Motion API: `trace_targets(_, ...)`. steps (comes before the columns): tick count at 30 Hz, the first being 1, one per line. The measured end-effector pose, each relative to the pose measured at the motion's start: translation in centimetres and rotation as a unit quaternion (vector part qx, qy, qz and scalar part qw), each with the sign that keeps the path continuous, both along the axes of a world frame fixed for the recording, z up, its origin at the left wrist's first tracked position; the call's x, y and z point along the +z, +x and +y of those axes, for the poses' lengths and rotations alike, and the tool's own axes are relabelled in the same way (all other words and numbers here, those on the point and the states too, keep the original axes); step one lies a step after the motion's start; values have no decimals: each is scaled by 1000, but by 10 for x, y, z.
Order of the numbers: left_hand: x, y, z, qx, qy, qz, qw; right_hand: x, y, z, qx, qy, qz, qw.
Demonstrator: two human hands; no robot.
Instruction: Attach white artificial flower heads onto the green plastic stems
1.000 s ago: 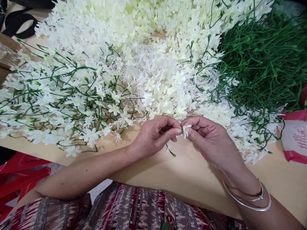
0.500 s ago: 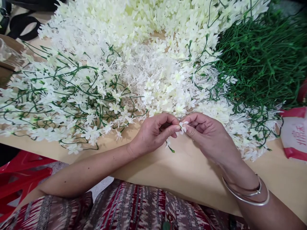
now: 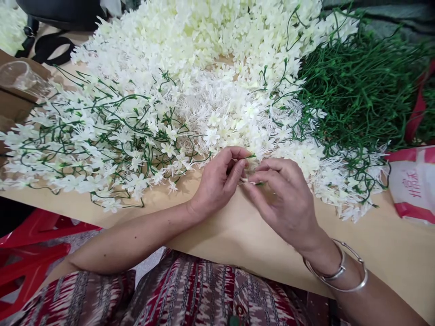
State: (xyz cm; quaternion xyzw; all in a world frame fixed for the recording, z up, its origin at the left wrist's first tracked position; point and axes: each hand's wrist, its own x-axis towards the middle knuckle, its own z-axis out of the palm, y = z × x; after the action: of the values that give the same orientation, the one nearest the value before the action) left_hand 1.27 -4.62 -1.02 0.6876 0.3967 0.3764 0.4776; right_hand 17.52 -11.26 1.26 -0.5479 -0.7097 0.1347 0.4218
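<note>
My left hand is closed in a pinch on a thin green artificial flower stem, whose tip pokes out above the forefinger. Close by on the right, my right hand has its thumb and forefinger around a small white and green end of the stem; the fingers hide much of it. Both hands are just above the table's near part. Behind them lies a heap of loose white artificial blossoms. At the left is a pile of white flowers on green stems.
Bare green stems are heaped at the right. A red and white packet lies on the table at the right edge. A clear plastic cup and a black strap are at the far left; red stools stand below.
The white blossom pinched between both hands no longer shows there. My right fingers have loosened and drawn slightly apart, and a green tip now sticks up from my left hand. The view has shifted slightly.
</note>
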Motion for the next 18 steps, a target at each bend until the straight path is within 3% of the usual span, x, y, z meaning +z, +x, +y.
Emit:
trace_targets(2,0,-1,1,-9,33,11,999,-1,-1,2,-11,-34,81,996)
trace_targets(4,2,-3,4,-16,68,21,997,-2,4,7,-44,-23,170,984)
trace_targets(8,11,-8,10,-50,78,34,995,-6,23,17,-181,113,227,950)
trace_targets(11,21,-14,15,-178,94,59,978,-9,33,22,-212,113,233,942)
trace_targets(14,27,-19,17,-304,176,106,930,-10,34,23,-219,82,218,948)
trace_targets(16,28,-21,18,-314,230,120,913,-9,32,23,-223,69,214,949)
trace_targets(18,29,-22,20,-265,259,120,921,-9,30,24,-221,57,210,951)
